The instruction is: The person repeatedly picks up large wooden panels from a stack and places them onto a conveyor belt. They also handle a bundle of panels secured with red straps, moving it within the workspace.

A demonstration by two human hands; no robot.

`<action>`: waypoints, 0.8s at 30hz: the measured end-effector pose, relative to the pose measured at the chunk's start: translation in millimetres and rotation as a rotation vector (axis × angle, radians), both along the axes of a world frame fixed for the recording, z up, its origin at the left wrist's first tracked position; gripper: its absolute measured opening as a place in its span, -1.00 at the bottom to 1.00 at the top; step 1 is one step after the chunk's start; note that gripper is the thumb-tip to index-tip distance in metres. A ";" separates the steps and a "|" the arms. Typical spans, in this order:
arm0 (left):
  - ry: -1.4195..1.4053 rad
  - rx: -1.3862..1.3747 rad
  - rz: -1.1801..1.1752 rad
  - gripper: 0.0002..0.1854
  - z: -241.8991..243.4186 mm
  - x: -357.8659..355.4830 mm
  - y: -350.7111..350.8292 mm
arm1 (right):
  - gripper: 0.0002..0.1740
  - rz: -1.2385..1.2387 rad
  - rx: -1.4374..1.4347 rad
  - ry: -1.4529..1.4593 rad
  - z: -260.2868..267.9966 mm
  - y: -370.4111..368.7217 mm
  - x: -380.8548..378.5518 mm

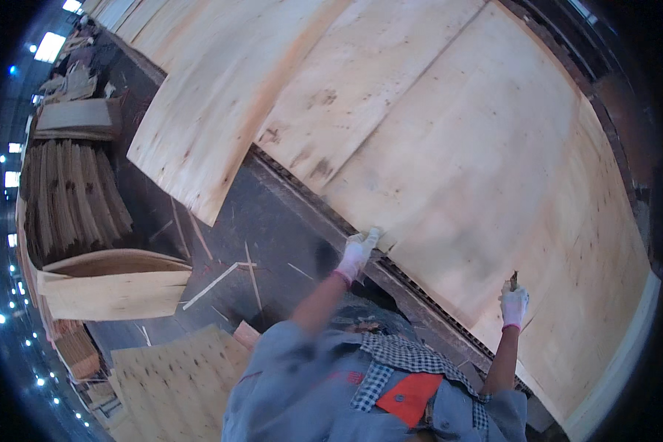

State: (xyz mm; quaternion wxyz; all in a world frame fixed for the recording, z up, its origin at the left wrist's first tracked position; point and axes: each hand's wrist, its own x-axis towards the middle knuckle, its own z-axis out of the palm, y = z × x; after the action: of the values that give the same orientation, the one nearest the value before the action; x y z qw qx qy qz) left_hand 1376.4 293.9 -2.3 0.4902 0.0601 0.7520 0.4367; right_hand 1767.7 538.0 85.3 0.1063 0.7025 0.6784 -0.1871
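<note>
Large sheets of pale wood veneer lie side by side over a long bench in front of me. My left hand, in a white glove with a pink cuff, rests at the near edge of the veneer; its fingertips touch the sheet, and whether it grips the edge cannot be told. My right hand, gloved the same way, is closed around a small brownish object above the veneer to the right. Only the tip of that object shows, too small to name. At the left, one veneer sheet juts out past the bench edge.
The bench's dark edge runs diagonally close to my body. On the floor at left stand a stack of veneer sheets on edge and a curled pale sheet. Thin wood strips lie scattered; more veneer lies at lower left.
</note>
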 end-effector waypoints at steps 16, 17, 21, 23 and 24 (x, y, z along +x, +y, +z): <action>-0.120 0.435 1.108 -0.31 -9.3 -385.5 -326.1 | -0.23 -0.157 -1.337 1.178 -41.8 -208.1 -486.1; 0.017 0.387 0.996 -0.37 -44.0 -390.3 -355.3 | -0.27 -0.198 -1.356 1.246 -44.4 -218.1 -518.1; -0.053 0.582 0.875 -0.59 86.2 -334.5 -279.2 | -0.27 -0.398 -1.244 1.406 -35.3 -209.2 -615.9; -0.019 0.487 0.787 -0.66 125.3 -292.6 -260.5 | -0.36 -0.463 -1.157 1.339 -15.4 -183.7 -640.6; -0.016 0.435 0.832 -0.67 117.8 -271.1 -258.9 | -0.41 -0.441 -1.069 1.326 -7.8 -174.2 -649.1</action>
State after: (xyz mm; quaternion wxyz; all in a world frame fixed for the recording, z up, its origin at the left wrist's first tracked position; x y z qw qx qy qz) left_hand 1105.3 35.0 115.5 0.2553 -0.1482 0.5994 0.7440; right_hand 1118.6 363.8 77.5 -0.0335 0.4202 0.2709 -0.8654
